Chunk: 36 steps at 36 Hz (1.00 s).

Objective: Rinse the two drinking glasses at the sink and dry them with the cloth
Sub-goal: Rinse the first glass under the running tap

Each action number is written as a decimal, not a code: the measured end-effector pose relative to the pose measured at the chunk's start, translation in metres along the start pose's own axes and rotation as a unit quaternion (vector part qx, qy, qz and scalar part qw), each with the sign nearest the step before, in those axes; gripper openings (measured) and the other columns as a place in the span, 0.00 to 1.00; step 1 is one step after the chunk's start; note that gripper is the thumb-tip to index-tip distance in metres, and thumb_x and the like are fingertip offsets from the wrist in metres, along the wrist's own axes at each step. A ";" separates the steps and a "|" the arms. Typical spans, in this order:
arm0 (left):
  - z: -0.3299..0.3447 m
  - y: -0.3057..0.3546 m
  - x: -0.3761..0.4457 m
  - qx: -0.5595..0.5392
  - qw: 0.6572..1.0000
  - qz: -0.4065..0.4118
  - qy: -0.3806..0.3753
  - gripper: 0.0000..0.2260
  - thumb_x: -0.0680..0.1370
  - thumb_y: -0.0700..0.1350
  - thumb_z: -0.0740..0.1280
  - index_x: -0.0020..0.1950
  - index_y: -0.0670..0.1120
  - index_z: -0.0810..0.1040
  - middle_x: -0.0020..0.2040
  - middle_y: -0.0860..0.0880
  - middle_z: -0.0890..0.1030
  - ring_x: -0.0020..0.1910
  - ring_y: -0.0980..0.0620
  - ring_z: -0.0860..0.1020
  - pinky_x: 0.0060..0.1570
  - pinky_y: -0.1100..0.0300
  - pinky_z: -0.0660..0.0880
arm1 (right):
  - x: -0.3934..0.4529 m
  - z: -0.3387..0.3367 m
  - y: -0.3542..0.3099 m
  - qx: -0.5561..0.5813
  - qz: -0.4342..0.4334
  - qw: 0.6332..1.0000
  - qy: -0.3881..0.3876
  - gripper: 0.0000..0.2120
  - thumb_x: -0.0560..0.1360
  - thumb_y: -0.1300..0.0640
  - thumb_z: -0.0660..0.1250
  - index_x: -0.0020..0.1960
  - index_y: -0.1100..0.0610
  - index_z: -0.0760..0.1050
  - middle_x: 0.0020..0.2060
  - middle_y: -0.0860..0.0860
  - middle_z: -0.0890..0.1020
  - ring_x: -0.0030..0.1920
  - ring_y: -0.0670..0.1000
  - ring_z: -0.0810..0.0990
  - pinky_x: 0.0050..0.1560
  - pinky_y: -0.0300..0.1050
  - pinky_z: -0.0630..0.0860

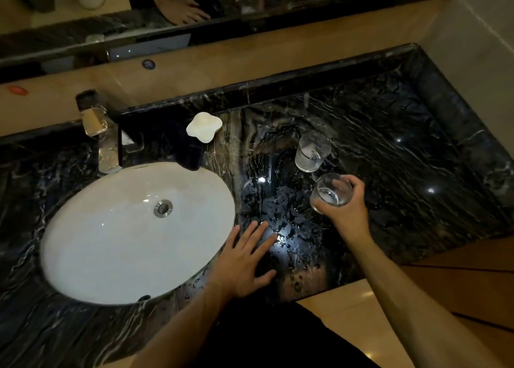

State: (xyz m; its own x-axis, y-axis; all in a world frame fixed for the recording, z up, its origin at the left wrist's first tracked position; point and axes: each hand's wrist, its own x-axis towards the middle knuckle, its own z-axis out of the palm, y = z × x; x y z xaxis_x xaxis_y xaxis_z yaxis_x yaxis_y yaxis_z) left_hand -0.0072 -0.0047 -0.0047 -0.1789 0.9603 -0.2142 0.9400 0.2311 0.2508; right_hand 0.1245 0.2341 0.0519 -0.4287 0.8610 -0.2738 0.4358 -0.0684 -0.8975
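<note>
My right hand [347, 209] grips a clear drinking glass [331, 192] above the dark marble counter, right of the sink. A second clear glass [311, 152] stands upright on the counter just behind it. My left hand [244, 259] lies flat with spread fingers on the wet counter at the right rim of the white oval sink [111, 245]. A dark cloth [183, 147] lies behind the sink, partly under a white dish. The chrome tap [103, 142] stands at the sink's back left; no water is seen running.
A white flower-shaped dish [204, 127] sits behind the sink on the cloth's edge. Water drops cover the marble counter [389, 159] between my hands. A raised marble ledge runs along the back and right side. A mirror [194, 6] above reflects the hands.
</note>
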 end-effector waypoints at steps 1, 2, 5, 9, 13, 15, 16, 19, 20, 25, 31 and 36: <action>0.000 -0.001 0.000 -0.001 1.000 0.004 0.003 0.36 0.77 0.69 0.56 0.82 0.55 0.54 0.82 0.47 0.56 0.80 0.45 0.54 0.74 0.41 0.49 | -0.006 0.001 0.000 -0.001 0.001 1.000 -0.009 0.39 0.63 0.59 0.83 0.66 0.45 0.65 0.57 0.41 0.79 0.59 0.45 0.79 0.63 0.43 0.73; -0.001 -0.002 0.000 -0.002 1.000 0.008 0.007 0.36 0.77 0.69 0.56 0.82 0.55 0.55 0.82 0.47 0.56 0.80 0.45 0.54 0.74 0.41 0.49 | -0.013 0.003 0.001 0.001 -0.001 1.000 -0.016 0.39 0.63 0.61 0.83 0.66 0.46 0.66 0.57 0.42 0.79 0.59 0.44 0.79 0.63 0.43 0.73; -0.005 -0.005 -0.002 -0.013 0.999 0.024 0.018 0.35 0.77 0.68 0.57 0.81 0.55 0.56 0.81 0.46 0.58 0.80 0.44 0.56 0.75 0.41 0.50 | -0.032 0.013 -0.002 -0.001 -0.010 0.999 -0.036 0.38 0.63 0.63 0.83 0.66 0.47 0.67 0.60 0.47 0.79 0.60 0.45 0.79 0.60 0.37 0.72; -0.022 -0.020 -0.005 -0.045 0.997 0.061 -0.008 0.32 0.75 0.62 0.61 0.77 0.52 0.66 0.78 0.45 0.66 0.77 0.43 0.64 0.75 0.42 0.60 | -0.053 0.035 -0.011 -0.009 -0.007 0.997 -0.080 0.38 0.64 0.64 0.83 0.66 0.48 0.68 0.59 0.49 0.80 0.59 0.41 0.78 0.57 0.31 0.73; -0.055 -0.051 -0.025 -0.089 0.995 0.036 0.014 0.21 0.78 0.58 0.58 0.66 0.52 0.77 0.63 0.49 0.80 0.58 0.45 0.80 0.52 0.52 0.77 | -0.071 0.070 -0.024 -0.009 -0.005 0.992 -0.122 0.37 0.64 0.66 0.82 0.65 0.47 0.69 0.59 0.48 0.80 0.59 0.41 0.79 0.53 0.28 0.74; -0.069 -0.074 -0.044 -0.097 0.994 0.006 0.055 0.20 0.79 0.60 0.54 0.60 0.53 0.79 0.55 0.52 0.84 0.49 0.47 0.83 0.44 0.57 0.76 | -0.081 0.092 -0.030 -0.017 -0.007 0.990 -0.141 0.38 0.63 0.66 0.83 0.65 0.46 0.70 0.59 0.48 0.81 0.59 0.42 0.79 0.57 0.34 0.75; -0.076 -0.087 -0.053 -0.103 0.992 -0.005 0.077 0.19 0.79 0.60 0.55 0.58 0.54 0.80 0.52 0.53 0.85 0.47 0.50 0.83 0.42 0.61 0.73 | -0.084 0.104 -0.033 -0.020 -0.010 0.989 -0.150 0.38 0.63 0.66 0.83 0.65 0.47 0.70 0.59 0.48 0.81 0.59 0.44 0.80 0.60 0.39 0.75; -0.100 -0.131 -0.080 -0.095 0.989 -0.014 0.113 0.16 0.78 0.59 0.60 0.54 0.55 0.84 0.47 0.56 0.86 0.40 0.55 0.84 0.38 0.65 0.67 | -0.092 0.142 -0.043 -0.022 -0.018 0.984 -0.178 0.38 0.62 0.66 0.83 0.65 0.46 0.71 0.59 0.47 0.81 0.60 0.45 0.80 0.62 0.42 0.75; -0.107 -0.146 -0.087 -0.088 0.989 -0.015 0.118 0.16 0.78 0.59 0.60 0.53 0.55 0.84 0.46 0.56 0.86 0.38 0.55 0.83 0.37 0.65 0.69 | -0.095 0.155 -0.047 -0.024 -0.022 0.982 -0.186 0.38 0.62 0.67 0.83 0.64 0.44 0.71 0.59 0.45 0.81 0.59 0.43 0.80 0.60 0.39 0.75; -0.141 -0.223 -0.115 -0.008 0.984 -0.023 0.178 0.16 0.76 0.59 0.61 0.50 0.53 0.85 0.43 0.55 0.85 0.37 0.51 0.83 0.33 0.61 0.76 | -0.102 0.216 -0.063 -0.048 -0.039 0.970 -0.235 0.37 0.62 0.67 0.82 0.60 0.41 0.70 0.58 0.45 0.79 0.58 0.47 0.78 0.49 0.26 0.74; -0.183 -0.284 -0.105 0.054 0.968 -0.041 0.243 0.17 0.77 0.57 0.62 0.54 0.47 0.83 0.46 0.47 0.83 0.43 0.43 0.82 0.36 0.52 0.79 | -0.105 0.281 -0.085 -0.083 -0.041 0.954 -0.286 0.39 0.63 0.59 0.83 0.67 0.42 0.68 0.60 0.45 0.79 0.58 0.47 0.78 0.46 0.26 0.74; -0.214 -0.306 -0.071 0.060 0.950 -0.062 0.299 0.22 0.74 0.52 0.69 0.66 0.45 0.77 0.60 0.43 0.79 0.55 0.41 0.78 0.49 0.47 0.78 | -0.097 0.323 -0.104 -0.063 -0.020 0.951 -0.302 0.38 0.64 0.59 0.83 0.68 0.42 0.68 0.62 0.47 0.78 0.61 0.51 0.78 0.48 0.36 0.76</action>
State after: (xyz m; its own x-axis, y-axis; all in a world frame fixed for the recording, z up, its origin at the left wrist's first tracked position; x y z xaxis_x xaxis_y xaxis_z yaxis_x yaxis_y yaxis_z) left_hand -0.3447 -0.1098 0.1353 -0.3895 0.8525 0.3486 0.9210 0.3633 0.1408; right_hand -0.1356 -0.0049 0.0602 -0.8068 0.4128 -0.4227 0.4843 0.0520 -0.8734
